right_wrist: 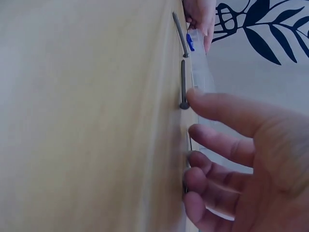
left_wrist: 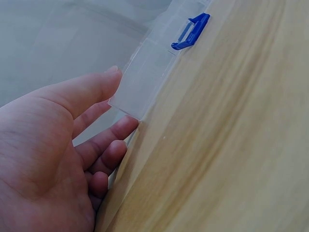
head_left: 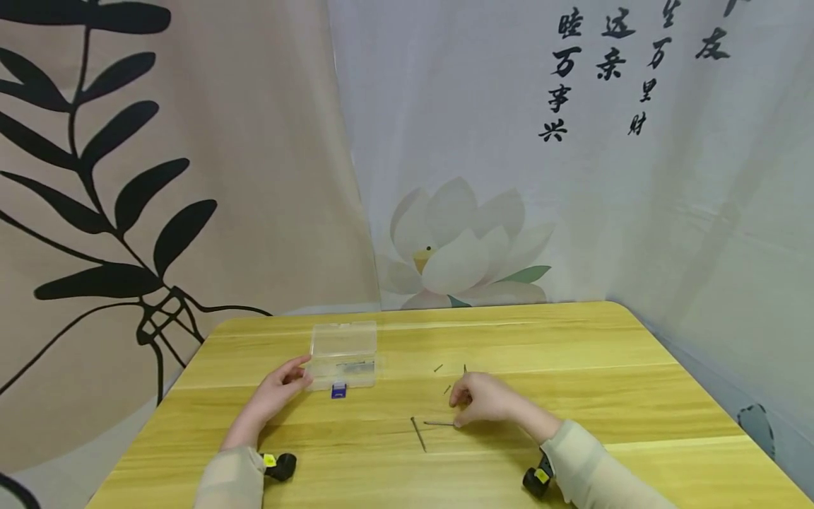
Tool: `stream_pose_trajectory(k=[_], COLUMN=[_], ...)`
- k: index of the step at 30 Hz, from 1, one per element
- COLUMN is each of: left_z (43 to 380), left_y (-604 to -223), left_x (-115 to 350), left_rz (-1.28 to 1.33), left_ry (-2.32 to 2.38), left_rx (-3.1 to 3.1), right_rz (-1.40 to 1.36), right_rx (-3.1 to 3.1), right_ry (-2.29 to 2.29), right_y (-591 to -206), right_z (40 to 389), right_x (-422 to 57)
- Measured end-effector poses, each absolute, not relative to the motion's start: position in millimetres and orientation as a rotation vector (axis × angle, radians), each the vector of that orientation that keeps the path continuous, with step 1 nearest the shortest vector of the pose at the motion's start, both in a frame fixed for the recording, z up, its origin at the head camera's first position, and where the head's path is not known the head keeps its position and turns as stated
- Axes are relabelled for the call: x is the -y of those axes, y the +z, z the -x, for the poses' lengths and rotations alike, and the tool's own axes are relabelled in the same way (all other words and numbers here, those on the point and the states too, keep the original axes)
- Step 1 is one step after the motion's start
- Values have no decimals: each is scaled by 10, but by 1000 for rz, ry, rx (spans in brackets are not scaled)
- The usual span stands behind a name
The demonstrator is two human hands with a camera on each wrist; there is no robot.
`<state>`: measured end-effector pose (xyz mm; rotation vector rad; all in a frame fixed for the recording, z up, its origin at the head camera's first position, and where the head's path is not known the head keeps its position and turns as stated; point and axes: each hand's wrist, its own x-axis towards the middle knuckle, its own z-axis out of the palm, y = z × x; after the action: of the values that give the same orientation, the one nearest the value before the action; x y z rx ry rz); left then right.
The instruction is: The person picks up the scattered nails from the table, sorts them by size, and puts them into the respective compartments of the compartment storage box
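Note:
A clear plastic box (head_left: 343, 338) with a blue latch (left_wrist: 192, 32) stands with its lid raised; thin metal pieces (head_left: 356, 363) lie inside. My left hand (head_left: 284, 385) rests at its left end, thumb and fingers touching the corner. Over the table, my right hand (head_left: 486, 399) has its fingers loosely bent and apart. Its thumb tip comes right beside the head of a long dark nail (right_wrist: 183, 84), which lies on the wood. Just left of that lies a second long nail (head_left: 417, 434), set at an angle.
Beyond my right hand, small thin nails (head_left: 438, 367) lie scattered on the wooden table (head_left: 572, 353). Black wrist cameras with yellow labels (head_left: 280, 466) hang at both sleeves. A printed curtain (head_left: 458, 141) stands behind the table's far edge.

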<state>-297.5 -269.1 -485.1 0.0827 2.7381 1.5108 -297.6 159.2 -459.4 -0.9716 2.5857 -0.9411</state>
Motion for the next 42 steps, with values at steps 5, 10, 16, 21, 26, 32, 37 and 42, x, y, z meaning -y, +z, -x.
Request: stream_pose_trajectory(k=[5, 10, 16, 21, 26, 32, 37, 42], left_z=[2976, 2974, 2978, 2979, 2986, 2982, 2977, 2971], left_y=[-4856, -4844, -4842, -4849, -4859, -4871, -4860, -4851], left_x=[2689, 2677, 2674, 2695, 2711, 2695, 2686, 2691], left_rz=[-86, -90, -114, -117, -111, -112, -104, -104], left_ry=[1514, 1519, 1501, 1489, 1496, 1488, 1487, 1490], left_rx=[-2741, -2738, -2764, -2771, -2759, -2768, -2769, -2769], right_rz=[986, 979, 1039, 1080, 1081, 1113, 1177, 1235], right_rx=[-2687, -2750, -2751, -2739, -2766, -2773, -2724, -2697], right_ry=[-868, -803, -761, -716, -673, -635, -648, -662], right_y=[-4596, -4578, -4537, -4524, -4540, -4554, -4554, -4564], right_z=[3016, 3018, 3000, 2975, 2957, 2971, 2991, 3017], right_x=[-1621, -1667, -1714, -1692, -1662, -1662, -1665, -1654])
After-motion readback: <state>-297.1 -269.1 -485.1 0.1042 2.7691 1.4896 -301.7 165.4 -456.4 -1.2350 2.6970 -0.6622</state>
